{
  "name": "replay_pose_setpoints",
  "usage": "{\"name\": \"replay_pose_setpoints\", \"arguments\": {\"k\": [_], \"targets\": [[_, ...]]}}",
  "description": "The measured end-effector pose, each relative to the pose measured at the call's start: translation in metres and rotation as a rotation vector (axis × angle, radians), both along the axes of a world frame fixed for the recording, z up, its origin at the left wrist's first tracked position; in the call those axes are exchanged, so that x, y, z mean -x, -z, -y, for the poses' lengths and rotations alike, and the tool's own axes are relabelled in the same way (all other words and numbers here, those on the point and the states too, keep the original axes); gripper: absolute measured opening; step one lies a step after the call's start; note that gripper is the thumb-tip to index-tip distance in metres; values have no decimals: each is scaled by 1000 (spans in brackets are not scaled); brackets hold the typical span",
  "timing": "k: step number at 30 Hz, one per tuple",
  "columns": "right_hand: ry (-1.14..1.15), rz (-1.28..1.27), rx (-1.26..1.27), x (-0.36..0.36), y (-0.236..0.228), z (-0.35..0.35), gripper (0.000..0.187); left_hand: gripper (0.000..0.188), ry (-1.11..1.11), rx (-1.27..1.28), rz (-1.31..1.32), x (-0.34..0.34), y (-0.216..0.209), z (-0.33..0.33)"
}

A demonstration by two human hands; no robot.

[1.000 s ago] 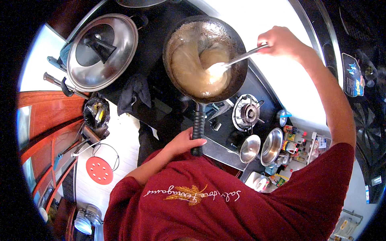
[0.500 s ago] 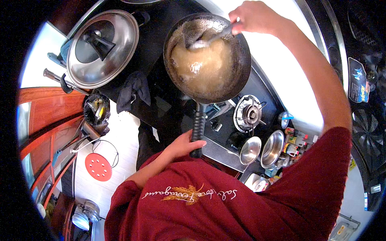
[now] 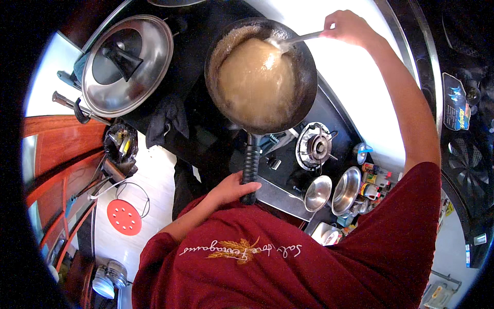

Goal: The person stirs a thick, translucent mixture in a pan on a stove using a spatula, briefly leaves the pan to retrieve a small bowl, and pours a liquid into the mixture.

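A dark wok (image 3: pixel 307 77) holds cloudy, pale brown liquid (image 3: pixel 256 85) with a shiny surface. My left hand (image 3: pixel 234 189) is wrapped round the wok's ribbed black handle (image 3: pixel 251 165). Above the wok's far right rim, my right hand (image 3: pixel 349 28) pinches the end of a slim-handled spatula (image 3: pixel 304 38). The spatula slants down over the rim, and its head lies in the liquid near the far right wall. Some of that head is hidden by the liquid.
Right of the wok is a bare gas burner (image 3: pixel 315 146); nearer me are two metal bowls (image 3: pixel 318 193) and several seasoning bottles (image 3: pixel 371 190). A large lidded pan (image 3: pixel 154 77) stands at the far left. Beside it lie a dark cloth (image 3: pixel 167 121) and a lined bin (image 3: pixel 121 141).
My right hand has moved right and slightly nearer, drawing the spatula from the wok's far middle to its far right side. My left hand keeps its hold on the handle.
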State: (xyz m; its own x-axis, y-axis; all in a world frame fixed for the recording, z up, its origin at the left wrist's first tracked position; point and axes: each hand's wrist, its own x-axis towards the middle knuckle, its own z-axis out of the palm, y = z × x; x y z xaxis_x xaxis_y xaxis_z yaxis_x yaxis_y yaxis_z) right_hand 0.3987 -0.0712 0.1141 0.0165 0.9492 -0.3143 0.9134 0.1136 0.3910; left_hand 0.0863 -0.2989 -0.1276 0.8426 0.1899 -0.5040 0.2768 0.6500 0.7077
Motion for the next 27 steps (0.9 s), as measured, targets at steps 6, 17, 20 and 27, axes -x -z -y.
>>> {"name": "replay_pose_setpoints", "arguments": {"k": [6,17,20,27], "targets": [[8,-128,78,-12,-19,33,22,47,47,-62,-16,0,2,-4],[453,-428,241,-49,33,69,35,41,93,6,4,-2,-6,-12],[539,-698,304,-12,35,82,30,39,70,0,-9,-1,-6,-12],[384,-159,74,-56,-12,75,28,40,150,71,-33,0,-1,-12]]}}
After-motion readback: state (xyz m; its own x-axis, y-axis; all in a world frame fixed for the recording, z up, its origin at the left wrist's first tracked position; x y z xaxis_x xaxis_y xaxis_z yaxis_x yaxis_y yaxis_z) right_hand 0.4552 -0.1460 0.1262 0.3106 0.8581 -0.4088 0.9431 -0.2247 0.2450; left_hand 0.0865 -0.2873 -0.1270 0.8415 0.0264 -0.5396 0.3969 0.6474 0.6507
